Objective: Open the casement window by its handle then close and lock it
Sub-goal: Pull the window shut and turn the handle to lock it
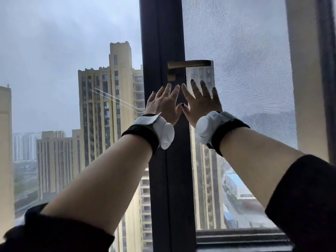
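Observation:
A brass window handle [189,64] lies horizontal, pointing right, on the dark casement frame [163,42]. My left hand [164,104] is raised flat with fingers spread against the dark frame, just below the handle. My right hand [201,100] is beside it, also open with fingers apart, over the frame edge and the mesh-covered pane [245,70]. Neither hand touches the handle. Both wrists carry black bands with white devices.
A fixed glass pane [63,88] on the left shows tall beige buildings outside. The dark lower sill [241,239] runs along the bottom right. A beige wall and dark curtain edge [309,70] stand at the far right.

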Tool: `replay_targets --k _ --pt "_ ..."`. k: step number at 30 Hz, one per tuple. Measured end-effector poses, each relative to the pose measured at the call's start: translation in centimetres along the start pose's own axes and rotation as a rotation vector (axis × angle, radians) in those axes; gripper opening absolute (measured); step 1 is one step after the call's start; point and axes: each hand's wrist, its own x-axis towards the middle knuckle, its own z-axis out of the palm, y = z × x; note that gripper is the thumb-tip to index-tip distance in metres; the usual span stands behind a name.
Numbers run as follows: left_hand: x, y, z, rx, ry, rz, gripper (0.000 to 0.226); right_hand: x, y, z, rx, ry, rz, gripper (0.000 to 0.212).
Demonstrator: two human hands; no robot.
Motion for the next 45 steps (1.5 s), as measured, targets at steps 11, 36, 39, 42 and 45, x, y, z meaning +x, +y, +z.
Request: replay_targets --k 11,36,39,42,45 --pt "3.2 0.7 -1.1 -0.007 0.078 0.014 0.062 2.3 1.8 -1.6 -0.061 0.091 -0.018 0.066" --pt "6.4 2.2 -0.4 -0.071 0.254 0.071 0.06 6.1 2.3 -0.7 -0.086 0.207 -0.037 0.059" --pt "6.3 2.7 -0.1 -0.249 0.29 0.003 0.043 6.7 2.0 -0.9 -0.088 0.227 -0.004 0.057" --pt "6.8 3.8 -0.5 -0.631 0.18 -0.21 0.034 7.0 1.6 -1.0 -0.185 0.275 0.056 0.051" --pt "7.8 3.6 -0.5 -0.8 0.091 -0.339 0.035 7.4 2.0 -0.9 -0.225 0.289 0.055 0.05"
